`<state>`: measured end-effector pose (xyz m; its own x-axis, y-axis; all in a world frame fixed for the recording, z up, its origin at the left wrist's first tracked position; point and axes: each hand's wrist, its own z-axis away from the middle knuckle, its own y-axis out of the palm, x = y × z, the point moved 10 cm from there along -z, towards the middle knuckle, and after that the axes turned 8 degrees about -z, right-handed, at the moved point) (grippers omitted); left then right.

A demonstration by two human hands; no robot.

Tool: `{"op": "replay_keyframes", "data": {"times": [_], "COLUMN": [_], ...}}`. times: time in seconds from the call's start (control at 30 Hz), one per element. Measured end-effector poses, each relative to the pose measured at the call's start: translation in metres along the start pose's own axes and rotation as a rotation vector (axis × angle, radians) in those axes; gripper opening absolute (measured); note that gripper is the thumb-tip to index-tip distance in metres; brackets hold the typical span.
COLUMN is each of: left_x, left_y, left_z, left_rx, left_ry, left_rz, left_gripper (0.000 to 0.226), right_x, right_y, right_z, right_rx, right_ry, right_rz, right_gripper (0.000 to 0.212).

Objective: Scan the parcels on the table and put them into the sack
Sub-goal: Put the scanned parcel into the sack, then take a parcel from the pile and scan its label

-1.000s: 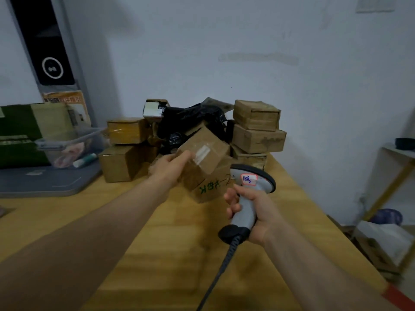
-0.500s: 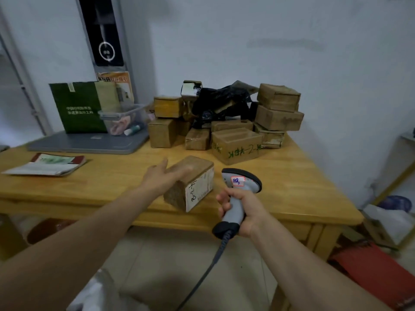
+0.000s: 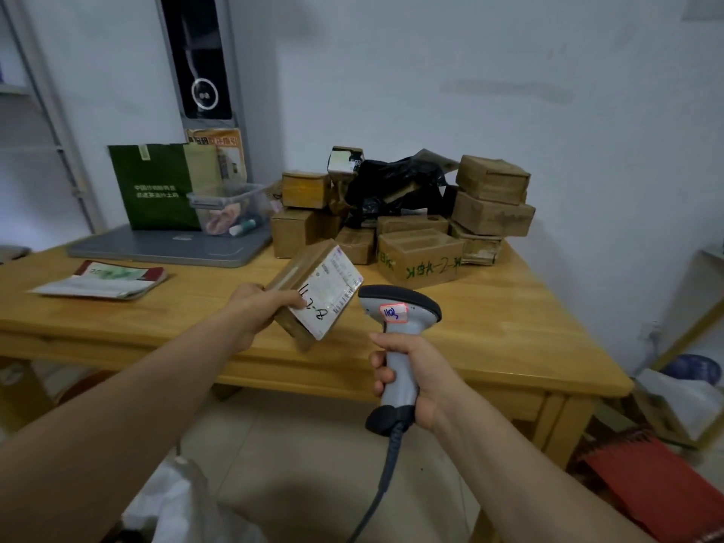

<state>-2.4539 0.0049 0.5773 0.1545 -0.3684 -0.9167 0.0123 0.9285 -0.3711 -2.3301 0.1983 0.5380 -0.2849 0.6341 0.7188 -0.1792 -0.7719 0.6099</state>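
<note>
Head cam: left hand (image 3: 256, 307) grips small brown cardboard parcel w/ white shipping label (image 3: 318, 292), held tilted above front edge of light wooden table (image 3: 509, 307), label facing up-right. Right hand (image 3: 415, 376) wrapped round handle of grey/black corded barcode scanner (image 3: 399, 319), head just beside the label. Remaining brown cardboard parcels pile (image 3: 415, 225) at table's back by wall. White sack (image 3: 184, 499) on floor, bottom left.

The left hand (image 3: 254, 311) has turned the small brown cardboard parcel (image 3: 313, 291), its white label now facing up beside the grey handheld scanner (image 3: 399, 319).
</note>
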Motion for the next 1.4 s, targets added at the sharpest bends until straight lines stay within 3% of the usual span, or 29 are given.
{"op": "replay_keyframes", "data": {"times": [0.3,0.47,1.4], "left_x": [0.015,0.021,0.044], "left_y": [-0.047,-0.059,-0.100], "left_z": [0.015,0.015,0.011], "left_rx": [-0.046,-0.063,-0.136], "left_ry": [-0.010,-0.002,-0.009], "left_rz": [0.148,0.184,0.160], "left_gripper": [0.047,0.055,0.075], "right_x": [-0.013,-0.024,-0.028], "right_y": [0.046,0.060,0.108], "right_z": [0.006,0.012,0.014], "right_rx": [0.057,0.070,0.098], "right_ry": [-0.016,0.023,-0.035], "right_rz": [-0.016,-0.075,-0.066], "right_gripper": [0.016,0.016,0.018]}}
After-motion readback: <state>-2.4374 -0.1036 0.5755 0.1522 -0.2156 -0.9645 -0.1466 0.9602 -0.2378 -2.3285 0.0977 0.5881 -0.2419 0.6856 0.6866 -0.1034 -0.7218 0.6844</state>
